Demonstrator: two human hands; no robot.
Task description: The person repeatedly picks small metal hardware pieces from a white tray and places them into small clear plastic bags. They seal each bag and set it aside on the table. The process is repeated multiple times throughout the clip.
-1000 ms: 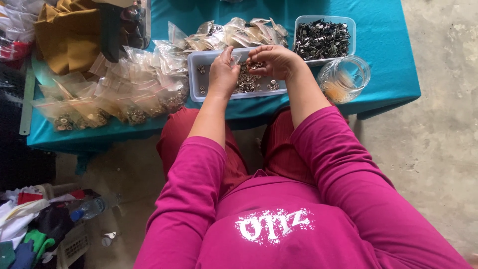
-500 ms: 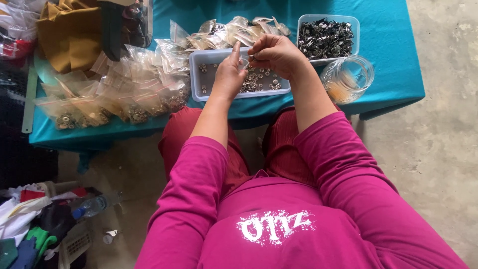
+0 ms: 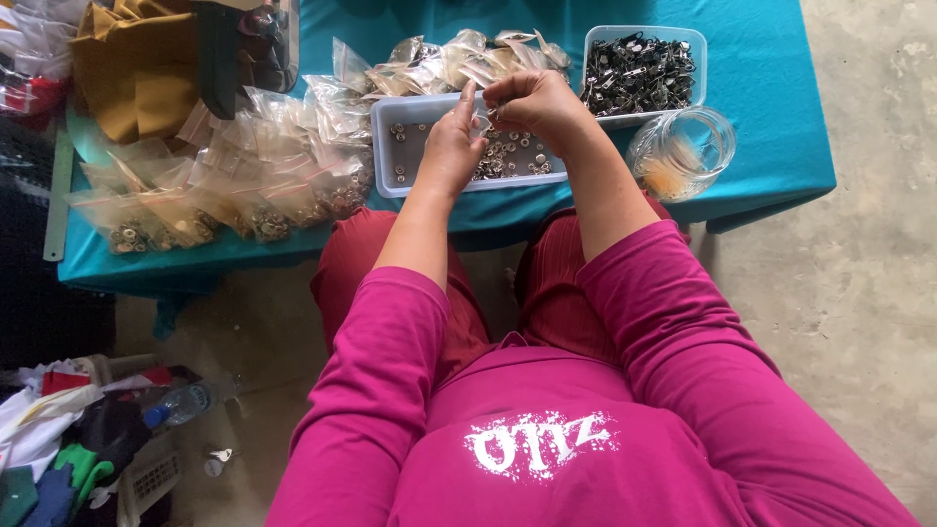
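Both hands are up over the shallow tray (image 3: 390, 181) of small metal snaps. Left hand (image 3: 451, 151) and right hand (image 3: 532, 102) pinch 1 tiny clear bag (image 3: 480, 119) between closed fingertips, right above the tray.

Mustard fabric (image 3: 127, 73) far left; clear round container (image 3: 683, 151) right; water bottle (image 3: 176, 405) on floor.
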